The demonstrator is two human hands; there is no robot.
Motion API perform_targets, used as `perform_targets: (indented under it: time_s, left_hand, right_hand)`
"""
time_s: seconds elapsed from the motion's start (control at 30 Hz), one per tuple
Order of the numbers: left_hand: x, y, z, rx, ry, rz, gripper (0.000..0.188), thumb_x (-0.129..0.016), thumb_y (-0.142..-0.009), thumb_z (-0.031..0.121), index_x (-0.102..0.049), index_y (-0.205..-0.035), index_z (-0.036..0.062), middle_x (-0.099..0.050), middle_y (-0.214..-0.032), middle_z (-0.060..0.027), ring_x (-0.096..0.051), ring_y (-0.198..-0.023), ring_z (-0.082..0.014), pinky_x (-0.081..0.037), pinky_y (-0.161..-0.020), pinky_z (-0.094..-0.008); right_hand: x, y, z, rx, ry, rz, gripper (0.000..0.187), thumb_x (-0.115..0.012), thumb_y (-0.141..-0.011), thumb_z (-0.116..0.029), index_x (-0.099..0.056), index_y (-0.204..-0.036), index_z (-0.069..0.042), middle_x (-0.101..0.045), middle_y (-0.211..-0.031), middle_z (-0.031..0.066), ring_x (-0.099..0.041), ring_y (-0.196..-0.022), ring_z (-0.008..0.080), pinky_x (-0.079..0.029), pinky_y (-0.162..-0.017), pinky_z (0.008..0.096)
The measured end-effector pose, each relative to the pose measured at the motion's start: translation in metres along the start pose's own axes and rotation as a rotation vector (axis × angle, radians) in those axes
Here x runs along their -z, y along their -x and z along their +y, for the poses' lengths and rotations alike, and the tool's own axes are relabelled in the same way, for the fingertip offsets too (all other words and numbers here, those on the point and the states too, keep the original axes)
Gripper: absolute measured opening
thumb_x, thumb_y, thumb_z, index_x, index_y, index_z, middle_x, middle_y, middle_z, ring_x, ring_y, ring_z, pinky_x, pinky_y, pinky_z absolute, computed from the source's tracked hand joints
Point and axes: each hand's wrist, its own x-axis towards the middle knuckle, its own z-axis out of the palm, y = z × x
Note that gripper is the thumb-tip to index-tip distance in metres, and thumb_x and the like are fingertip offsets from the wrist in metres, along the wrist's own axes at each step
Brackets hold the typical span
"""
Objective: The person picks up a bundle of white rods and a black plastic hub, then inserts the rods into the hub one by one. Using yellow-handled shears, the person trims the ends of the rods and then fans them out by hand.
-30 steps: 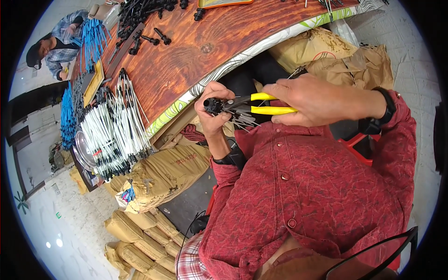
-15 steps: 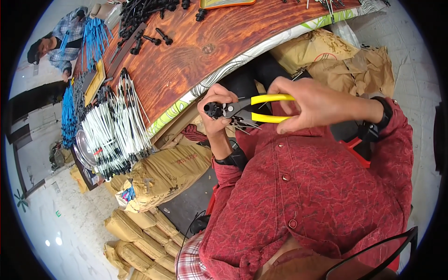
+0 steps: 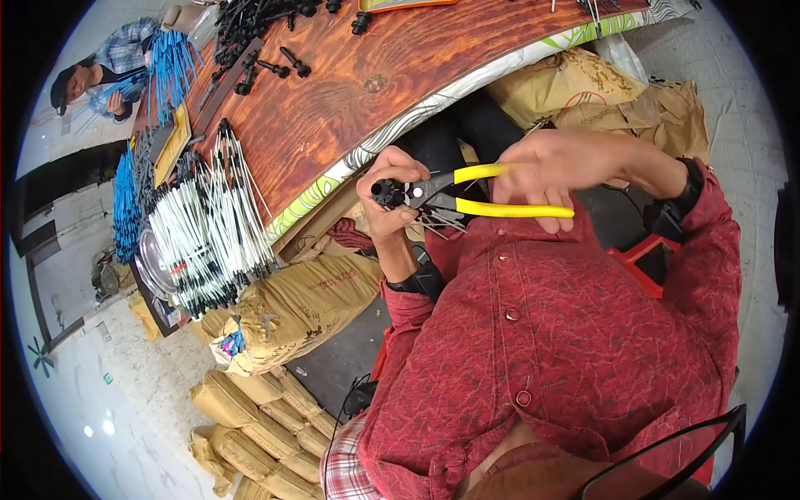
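Left hand: the person's left hand (image 3: 390, 222) is curled closed, fingers and thumb around a short black cylindrical part (image 3: 387, 193).
Right hand: the right hand (image 3: 550, 167) is loosely opened, fingers extended and blurred, at the pliers' handles; cannot tell how firmly it touches.
Pliers: pliers with a dark metal head and yellow-coated handles (image 3: 462, 206) lie between both hands, head at the left hand beside the black part, handles spread apart toward the right. Exact jaw contact unclear.
Strands: thin grey and dark strands (image 3: 440, 222) stick out just below the pliers' head, right of the left hand.
Shirt: red patterned buttoned shirt (image 3: 583, 317), just below the hands.
Desk: reddish-brown wood-grain desk (image 3: 333, 100), beyond the hands; loose black plastic fittings (image 3: 296, 62) on top.
Sticks: bundled thin white sticks with black ends (image 3: 187, 233), left of the left hand, well apart.
Sack: brown paper sack (image 3: 308, 308), lower left of the hands.
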Motion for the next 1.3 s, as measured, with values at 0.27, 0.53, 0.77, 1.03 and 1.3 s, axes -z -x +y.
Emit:
perform_targets:
  time_s: [0.27, 0.53, 0.77, 1.03, 1.3]
  left_hand:
    - [-0.001, -0.001, -0.001, -0.006, -0.046, 0.022, 0.057, -0.091, -0.065, 0.037, -0.073, -0.099, -0.0061, -0.06, -0.088, -0.0128, -0.062, -0.079, -0.0239, -0.05, -0.071, -0.0329]
    - [-0.007, 0.0, 0.001, 0.016, -0.047, -0.037, 0.059, -0.089, -0.065, 0.036, -0.073, -0.102, -0.0066, -0.062, -0.087, -0.0139, -0.063, -0.08, -0.0241, -0.05, -0.069, -0.0319]
    - [-0.007, 0.002, 0.001, 0.041, 0.0, -0.047, 0.059, -0.088, -0.065, 0.038, -0.073, -0.101, -0.0063, -0.061, -0.087, -0.0146, -0.063, -0.08, -0.0239, -0.05, -0.068, -0.0315]
    - [-0.003, 0.003, 0.004, 0.026, 0.052, -0.025, 0.059, -0.088, -0.068, 0.041, -0.072, -0.102, -0.0051, -0.061, -0.088, -0.0145, -0.063, -0.079, -0.0241, -0.049, -0.068, -0.0318]
    - [-0.014, -0.002, 0.019, 0.046, -0.164, -0.026, 0.057, -0.081, -0.078, 0.042, -0.069, -0.107, -0.0059, -0.062, -0.091, -0.0144, -0.062, -0.084, -0.0213, -0.048, -0.073, -0.0311]
  right_hand:
    - [-0.019, -0.008, 0.02, 0.696, 0.94, 0.613, 0.056, -0.07, -0.088, -0.038, -0.055, -0.127, -0.001, -0.064, -0.078, 0.0108, -0.065, -0.061, 0.0205, -0.05, -0.056, 0.0374]
    - [0.026, -0.037, 0.039, -0.029, -0.395, -0.468, 0.07, -0.038, -0.101, -0.057, -0.059, -0.128, 0.004, -0.061, -0.076, 0.0091, -0.061, -0.058, 0.0186, -0.051, -0.054, 0.0358]
    - [0.009, -0.023, 0.027, -0.008, -0.238, -0.355, 0.081, -0.03, -0.102, -0.065, -0.063, -0.119, 0.007, -0.059, -0.072, 0.0065, -0.056, -0.052, 0.014, -0.052, -0.053, 0.0288]
    - [-0.017, -0.024, 0.04, 0.111, -0.288, -0.179, 0.079, -0.027, -0.104, -0.063, -0.064, -0.119, 0.006, -0.06, -0.071, 0.0066, -0.054, -0.05, 0.0128, -0.047, -0.049, 0.0268]
    - [-0.006, -0.001, 0.005, 0.223, 0.278, 0.07, 0.061, -0.031, -0.108, -0.052, -0.063, -0.1, -0.001, -0.059, -0.068, 0.0044, -0.053, -0.05, 0.0123, -0.045, -0.049, 0.028]
